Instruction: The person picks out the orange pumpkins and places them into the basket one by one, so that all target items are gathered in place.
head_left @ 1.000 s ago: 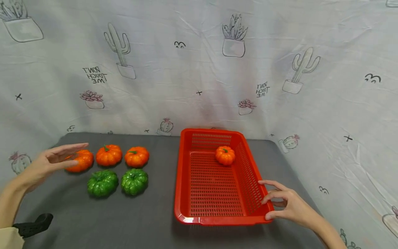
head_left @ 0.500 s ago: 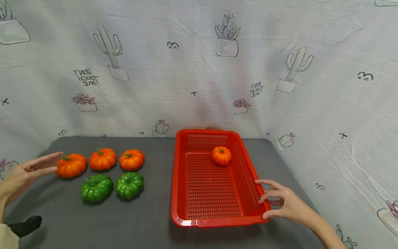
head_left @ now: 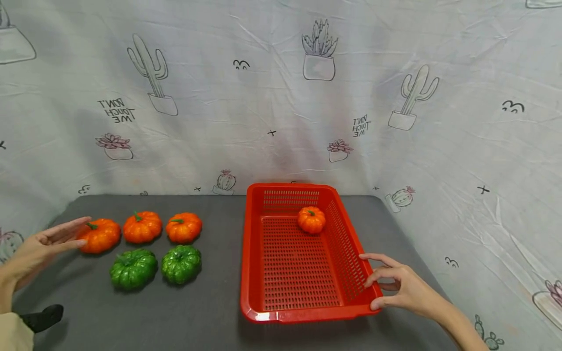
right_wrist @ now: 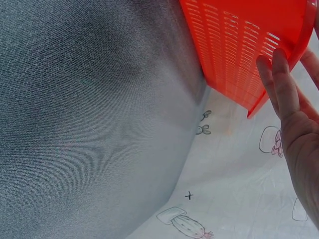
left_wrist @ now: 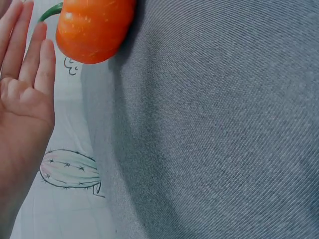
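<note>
My left hand (head_left: 39, 251) reaches in from the left with straight fingers, beside the leftmost orange pumpkin (head_left: 100, 236). In the left wrist view its fingers (left_wrist: 31, 59) lie close to that pumpkin's green stem, not curled round it; whether they touch it I cannot tell. Two more orange pumpkins (head_left: 142, 227) (head_left: 184, 227) stand to the right in the same row. In front of the row sit two green pumpkins (head_left: 133, 269) (head_left: 181, 264). My right hand (head_left: 397, 285) holds the rim of a red plastic basket (head_left: 268, 316) near its front right corner. One small orange pumpkin (head_left: 311, 220) lies inside the basket, toward the back.
A grey cloth-covered table (head_left: 206, 312) carries everything. Behind and to the right hangs a pale curtain (head_left: 197, 122) printed with cacti, right against the table's edge. A black strap (head_left: 44, 318) sits at my left wrist.
My view has turned slightly left, so the pumpkins and basket shift in the frame. My left hand has lowered beside the leftmost pumpkin. The right hand keeps its hold on the basket.
</note>
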The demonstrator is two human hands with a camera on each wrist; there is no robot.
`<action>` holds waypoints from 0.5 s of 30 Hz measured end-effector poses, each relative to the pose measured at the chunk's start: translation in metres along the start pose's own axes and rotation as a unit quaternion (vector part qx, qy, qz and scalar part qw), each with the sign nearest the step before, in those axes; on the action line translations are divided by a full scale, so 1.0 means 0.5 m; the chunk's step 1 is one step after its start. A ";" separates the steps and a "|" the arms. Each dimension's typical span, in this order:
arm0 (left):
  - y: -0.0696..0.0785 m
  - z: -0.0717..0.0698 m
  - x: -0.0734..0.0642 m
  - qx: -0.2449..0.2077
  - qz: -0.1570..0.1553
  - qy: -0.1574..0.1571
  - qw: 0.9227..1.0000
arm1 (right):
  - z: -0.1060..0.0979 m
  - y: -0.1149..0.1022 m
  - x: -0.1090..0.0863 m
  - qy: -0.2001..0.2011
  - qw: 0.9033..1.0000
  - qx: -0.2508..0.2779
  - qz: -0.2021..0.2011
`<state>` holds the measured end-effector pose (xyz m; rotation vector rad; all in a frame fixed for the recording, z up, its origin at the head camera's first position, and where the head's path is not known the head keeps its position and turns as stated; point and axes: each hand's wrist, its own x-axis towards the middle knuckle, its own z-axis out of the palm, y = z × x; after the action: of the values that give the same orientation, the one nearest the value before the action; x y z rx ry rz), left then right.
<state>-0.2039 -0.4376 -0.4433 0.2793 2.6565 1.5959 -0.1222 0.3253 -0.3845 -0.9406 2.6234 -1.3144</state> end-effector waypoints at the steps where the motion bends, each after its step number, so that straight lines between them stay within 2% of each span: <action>1: 0.000 0.001 0.002 -0.001 0.002 0.003 1.000 | 0.000 0.000 0.000 0.000 1.000 -0.001 0.001; 5: -0.002 0.005 0.012 0.018 -0.006 0.004 1.000 | -0.001 0.000 -0.002 -0.001 1.000 0.003 0.002; 9: -0.004 0.009 0.022 0.015 -0.013 0.014 1.000 | 0.002 0.003 -0.004 0.000 1.000 0.004 -0.005; 15: -0.019 0.005 0.036 -0.026 0.023 0.046 0.998 | 0.008 0.004 -0.008 -0.002 1.000 0.009 0.005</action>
<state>-0.2228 -0.4367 -0.4515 0.2749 2.6886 1.7294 -0.1188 0.3255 -0.3891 -0.9264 2.6061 -1.3300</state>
